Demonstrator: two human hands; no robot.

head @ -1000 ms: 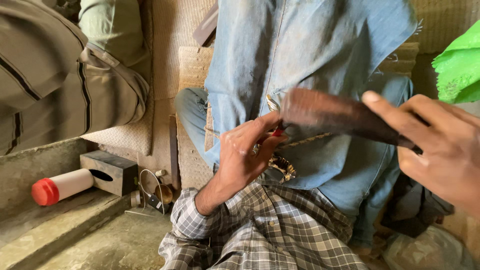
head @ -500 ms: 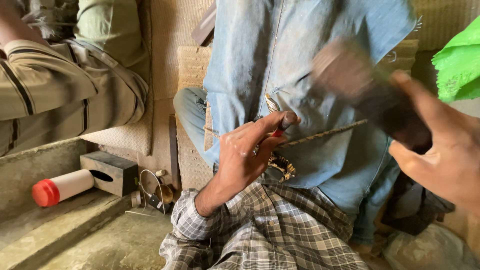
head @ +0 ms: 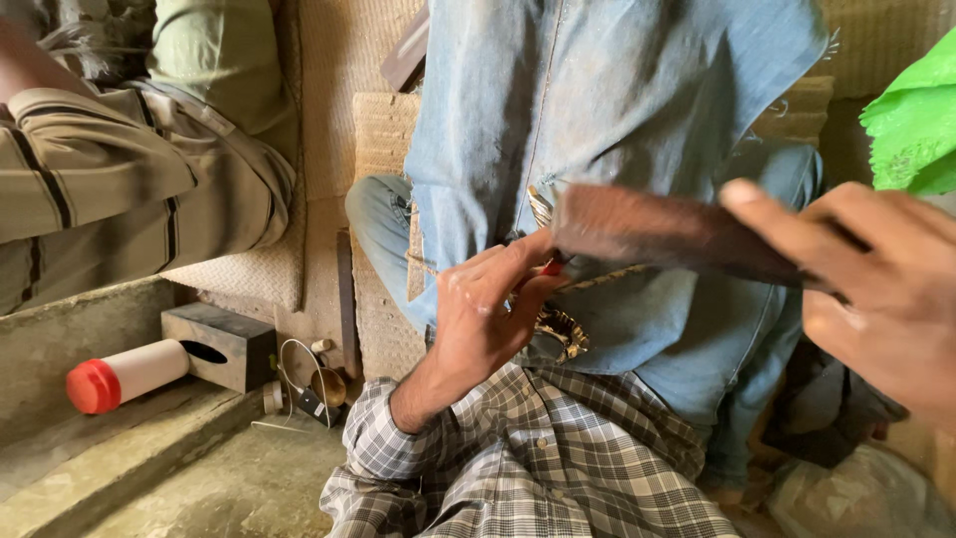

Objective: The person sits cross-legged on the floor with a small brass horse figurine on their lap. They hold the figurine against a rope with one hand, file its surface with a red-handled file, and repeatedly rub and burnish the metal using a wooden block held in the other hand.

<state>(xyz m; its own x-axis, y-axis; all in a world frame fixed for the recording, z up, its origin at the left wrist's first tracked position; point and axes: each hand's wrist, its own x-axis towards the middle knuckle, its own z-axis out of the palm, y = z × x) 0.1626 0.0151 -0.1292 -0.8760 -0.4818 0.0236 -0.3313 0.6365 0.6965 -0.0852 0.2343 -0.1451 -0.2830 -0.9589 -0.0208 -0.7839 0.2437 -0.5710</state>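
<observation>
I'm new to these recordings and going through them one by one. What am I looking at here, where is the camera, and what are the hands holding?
There is no machine: a camera worn on a person's head looks down at their own two bare hands. The left hand, in a grey checked sleeve, pinches something small with a red tip against faded blue denim cloth. What exactly it is cannot be told. The right hand grips a flat, dark brown rusty blade-like tool, held across the cloth. Another person in striped khaki clothing sits at upper left. On the concrete ledge lie a white cylinder with a red cap and a small grey block.
</observation>
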